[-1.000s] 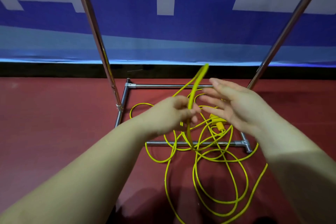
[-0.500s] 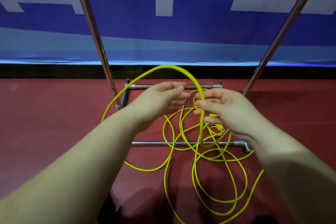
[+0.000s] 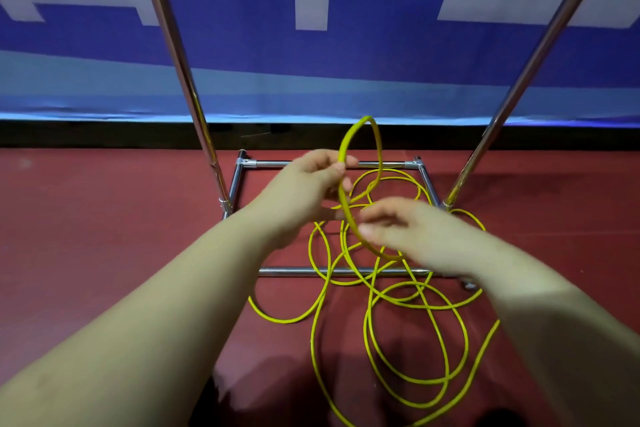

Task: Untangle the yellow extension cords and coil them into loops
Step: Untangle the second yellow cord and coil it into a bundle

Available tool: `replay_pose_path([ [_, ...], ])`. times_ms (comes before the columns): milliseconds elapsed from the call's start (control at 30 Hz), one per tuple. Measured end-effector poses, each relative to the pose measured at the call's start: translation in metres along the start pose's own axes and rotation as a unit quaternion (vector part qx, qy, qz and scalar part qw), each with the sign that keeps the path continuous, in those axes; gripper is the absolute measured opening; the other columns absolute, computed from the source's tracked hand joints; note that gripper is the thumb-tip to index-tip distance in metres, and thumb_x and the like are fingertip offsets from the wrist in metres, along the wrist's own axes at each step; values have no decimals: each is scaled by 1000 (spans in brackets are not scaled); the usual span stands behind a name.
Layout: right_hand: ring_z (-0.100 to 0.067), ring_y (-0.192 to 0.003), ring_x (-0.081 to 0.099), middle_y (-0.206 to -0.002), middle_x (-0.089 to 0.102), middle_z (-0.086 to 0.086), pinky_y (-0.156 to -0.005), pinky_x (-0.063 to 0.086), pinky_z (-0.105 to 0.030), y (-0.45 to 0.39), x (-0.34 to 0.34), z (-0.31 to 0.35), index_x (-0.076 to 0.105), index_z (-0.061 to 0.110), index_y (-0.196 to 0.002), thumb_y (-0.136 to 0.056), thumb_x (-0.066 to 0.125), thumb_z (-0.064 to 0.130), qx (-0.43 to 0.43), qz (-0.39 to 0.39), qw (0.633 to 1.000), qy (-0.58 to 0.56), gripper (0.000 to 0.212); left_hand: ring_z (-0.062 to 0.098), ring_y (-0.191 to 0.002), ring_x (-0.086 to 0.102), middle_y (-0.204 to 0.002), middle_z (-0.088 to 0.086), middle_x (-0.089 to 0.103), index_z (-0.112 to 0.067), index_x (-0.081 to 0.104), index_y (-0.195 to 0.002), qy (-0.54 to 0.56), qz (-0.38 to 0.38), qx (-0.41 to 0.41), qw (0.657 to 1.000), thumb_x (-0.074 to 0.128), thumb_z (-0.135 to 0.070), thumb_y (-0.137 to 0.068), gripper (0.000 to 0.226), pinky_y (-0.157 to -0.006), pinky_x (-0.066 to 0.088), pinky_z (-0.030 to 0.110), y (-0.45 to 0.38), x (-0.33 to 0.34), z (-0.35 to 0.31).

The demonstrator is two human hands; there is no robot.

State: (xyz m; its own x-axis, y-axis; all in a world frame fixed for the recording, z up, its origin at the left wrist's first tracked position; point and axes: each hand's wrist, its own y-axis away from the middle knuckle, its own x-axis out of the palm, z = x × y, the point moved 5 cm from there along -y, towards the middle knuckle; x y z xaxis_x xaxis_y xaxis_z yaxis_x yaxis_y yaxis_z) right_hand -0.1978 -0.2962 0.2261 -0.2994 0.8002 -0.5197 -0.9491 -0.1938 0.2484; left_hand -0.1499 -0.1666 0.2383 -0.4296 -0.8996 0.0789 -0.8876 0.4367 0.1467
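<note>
Cord (image 3: 398, 305): tangled on the red floor (image 3: 104, 218) across the metal frame (image 3: 346, 271).
Loop: smaller, tighter than half a second ago.
Left hand (image 3: 304, 184): pinches its top.
Right hand (image 3: 408, 232): lower now, fingers curled round its bottom.

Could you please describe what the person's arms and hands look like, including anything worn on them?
Both forearms are bare as far as the frame shows: no sleeves, gloves, watch or bracelets. The left hand and right hand show no rings or markings, though the right hand is somewhat blurred.
</note>
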Motion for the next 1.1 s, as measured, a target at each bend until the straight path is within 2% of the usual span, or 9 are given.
replay_pose_path([
  [200,-21,-73,62,-81,60,-2,-66,46,-26,-2,8,1,55,24,-84,-85,63,7,-42,-15,999,15,20,3,-57,57,-73,-3,60,-18,59,-104,112,-58,4,992,40,-16,-100,19,-56,56,25,-3,-12,-9],
  [333,-9,-67,69,-82,65,0,-56,53,-23,0,-8,7,55,22,-91,-91,54,8,-20,-89,980,-176,13,12,-79,63,-95,1,66,-21,58,-110,85,-30,-16,996,40,-20,-100,20,-67,55,27,-2,-10,-5],
  [467,-6,-61,68,-78,63,-1,-54,58,-29,-5,-23,3,52,15,-88,-95,45,7,24,-150,870,-469,13,12,-98,59,-109,-1,66,-22,58,-113,-84,121,-76,986,44,-20,-97,21,-86,48,26,8,14,15],
  [633,-12,-62,70,-60,67,0,-45,54,-26,-10,-32,-4,51,10,-82,-95,46,10,35,-195,774,-602,14,8,-73,62,-74,-3,64,-16,58,-96,-109,175,-61,977,44,-5,-97,19,-79,51,22,13,27,21],
  [700,-19,-79,69,-83,68,-8,-58,59,-34,-11,-29,-3,55,8,-90,-93,51,17,49,-167,803,-569,10,7,-65,62,-69,-3,62,-17,58,-95,-89,137,-55,985,42,-6,-98,19,-71,52,22,9,19,17],
  [767,-20,-96,64,-107,63,-10,-73,57,-38,-10,-22,-5,54,12,-110,-89,56,23,69,-119,885,-446,24,7,-60,62,-69,-1,60,-16,58,-97,-49,88,-52,994,42,-8,-98,18,-63,53,22,5,11,13],
  [867,-7,-99,61,-109,65,1,-86,49,-29,-5,-1,-7,53,23,-116,-84,64,27,67,-17,982,-175,35,8,-56,61,-67,-1,59,-13,59,-97,46,16,-49,998,44,-11,-98,15,-57,55,23,1,1,9],
  [967,-12,-93,65,-99,68,1,-90,50,-30,-1,26,-9,59,27,-96,-81,70,22,38,93,995,-22,19,8,-54,63,-66,-1,59,-11,59,-97,150,-35,-47,987,44,-11,-98,15,-55,57,24,-3,-7,5],
  [1100,-12,-74,63,-80,64,-2,-59,46,-16,0,33,0,56,22,-84,-89,58,7,-3,93,995,-32,16,9,-60,67,-78,3,65,-10,58,-103,213,-47,-45,975,45,-16,-98,15,-57,57,24,-4,-12,1],
])
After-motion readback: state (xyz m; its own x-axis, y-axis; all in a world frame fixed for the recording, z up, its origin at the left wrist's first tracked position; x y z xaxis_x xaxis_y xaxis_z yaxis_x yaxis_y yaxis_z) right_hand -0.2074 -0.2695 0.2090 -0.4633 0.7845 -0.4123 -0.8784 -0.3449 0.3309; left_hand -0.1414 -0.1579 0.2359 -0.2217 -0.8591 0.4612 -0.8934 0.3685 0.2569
